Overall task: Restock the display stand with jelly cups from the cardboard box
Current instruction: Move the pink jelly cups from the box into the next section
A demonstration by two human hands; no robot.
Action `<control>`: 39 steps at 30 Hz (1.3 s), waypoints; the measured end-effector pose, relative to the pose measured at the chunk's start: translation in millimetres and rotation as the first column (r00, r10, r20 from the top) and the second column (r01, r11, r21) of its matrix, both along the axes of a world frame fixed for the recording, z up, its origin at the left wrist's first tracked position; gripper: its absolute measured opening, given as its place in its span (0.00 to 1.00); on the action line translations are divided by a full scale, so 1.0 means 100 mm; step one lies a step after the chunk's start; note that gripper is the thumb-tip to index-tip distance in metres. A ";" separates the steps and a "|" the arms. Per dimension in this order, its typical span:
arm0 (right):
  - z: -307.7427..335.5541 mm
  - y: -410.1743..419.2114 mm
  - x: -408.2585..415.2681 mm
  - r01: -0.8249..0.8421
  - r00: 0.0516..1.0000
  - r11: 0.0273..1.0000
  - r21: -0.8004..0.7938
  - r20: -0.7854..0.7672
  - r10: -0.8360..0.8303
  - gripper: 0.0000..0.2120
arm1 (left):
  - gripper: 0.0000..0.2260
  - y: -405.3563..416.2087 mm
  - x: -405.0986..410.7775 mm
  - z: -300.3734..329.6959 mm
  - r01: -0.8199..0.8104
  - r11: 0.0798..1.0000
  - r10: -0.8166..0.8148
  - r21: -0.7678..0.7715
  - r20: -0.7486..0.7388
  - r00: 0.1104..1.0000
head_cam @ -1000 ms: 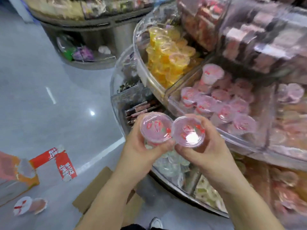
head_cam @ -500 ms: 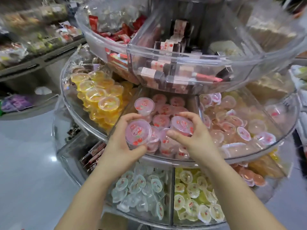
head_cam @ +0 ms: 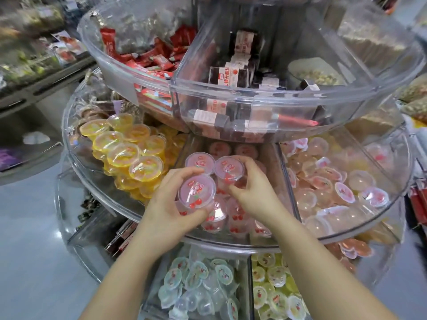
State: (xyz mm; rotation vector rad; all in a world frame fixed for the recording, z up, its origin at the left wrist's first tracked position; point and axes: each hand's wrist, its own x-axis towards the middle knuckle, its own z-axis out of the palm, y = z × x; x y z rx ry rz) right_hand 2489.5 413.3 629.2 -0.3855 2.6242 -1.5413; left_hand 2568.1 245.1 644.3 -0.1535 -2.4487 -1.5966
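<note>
A round, tiered display stand of clear plastic [head_cam: 231, 241] fills the view. My left hand [head_cam: 171, 211] grips a pink jelly cup [head_cam: 196, 191] with cherry print on its lid, just above the pink-cup compartment of the middle tier. My right hand [head_cam: 251, 192] holds a second pink jelly cup [head_cam: 228, 168] over the same compartment, further back. More pink cups [head_cam: 235, 220] lie beneath both hands. The cardboard box is out of view.
Yellow jelly cups [head_cam: 129, 153] fill the compartment to the left, pale peach ones [head_cam: 335, 188] the one to the right. The top tier [head_cam: 231, 93] with wrapped sweets overhangs the back. The bottom tier holds clear cups [head_cam: 198, 287] and yellowish cups [head_cam: 275, 294]. Another shelf [head_cam: 34, 72] stands far left.
The view swung from the floor and box up to the stand. Both hands carried their pink cups forward and apart, over the pink-cup compartment, the right one further back.
</note>
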 end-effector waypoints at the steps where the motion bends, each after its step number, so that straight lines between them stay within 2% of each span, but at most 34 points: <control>1: 0.00 0.00 -0.01 0.010 1.000 1.000 -0.003 0.002 -0.010 0.26 | 0.23 0.00 -0.01 0.02 0.010 1.000 -0.010 -0.009 0.000 1.000; 5: 0.02 0.14 0.06 0.016 0.999 1.000 0.020 0.035 -0.016 0.36 | 0.25 0.07 -0.06 0.12 0.073 0.997 -0.074 -0.030 -0.018 0.997; 7: 0.05 0.30 0.12 -0.005 0.999 1.000 0.000 0.053 0.005 0.34 | 0.26 0.15 -0.13 0.20 0.094 0.994 -0.096 -0.063 -0.040 0.995; 10: 0.13 0.50 0.24 -0.131 0.983 0.989 -0.071 0.121 0.139 0.30 | 0.28 0.33 -0.27 0.31 0.119 0.979 -0.133 -0.167 -0.078 0.988; 12: 0.18 0.52 0.28 -0.160 0.982 0.984 -0.072 0.092 0.166 0.29 | 0.28 0.47 -0.36 0.34 0.138 0.961 -0.168 -0.241 -0.107 0.980; 15: 0.20 0.48 0.24 -0.005 1.000 0.995 -0.098 -0.004 0.005 0.28 | 0.28 0.61 -0.47 0.33 0.165 0.929 -0.209 -0.330 -0.103 0.972; 19: 0.17 0.49 0.17 0.138 0.988 0.990 -0.012 -0.072 -0.138 0.22 | 0.33 0.48 -0.57 0.24 0.157 0.872 -0.220 -0.463 -0.084 0.972; 23: 0.14 0.43 0.09 0.212 0.976 0.977 0.003 -0.059 -0.211 0.22 | 0.25 0.25 -0.62 0.14 0.080 0.798 -0.161 -0.597 -0.084 0.983; 27: 0.07 0.31 0.07 0.257 0.966 0.966 0.013 -0.046 -0.256 0.22 | 0.16 0.22 -0.62 0.08 0.035 0.821 -0.130 -0.569 -0.127 0.983; 31: 0.00 0.33 0.14 0.224 0.975 0.972 0.070 -0.012 -0.224 0.29 | 0.15 0.21 -0.62 0.04 0.026 0.855 -0.107 -0.518 -0.128 0.986; 36: 0.03 0.36 0.13 0.235 0.971 0.965 0.120 -0.084 -0.226 0.26 | 0.14 0.24 -0.64 0.03 0.013 0.878 -0.094 -0.479 -0.145 0.985; 39: 0.06 0.34 0.10 0.232 0.972 0.960 0.157 -0.075 -0.222 0.29 | 0.14 0.24 -0.64 0.03 0.011 0.884 -0.089 -0.467 -0.145 0.985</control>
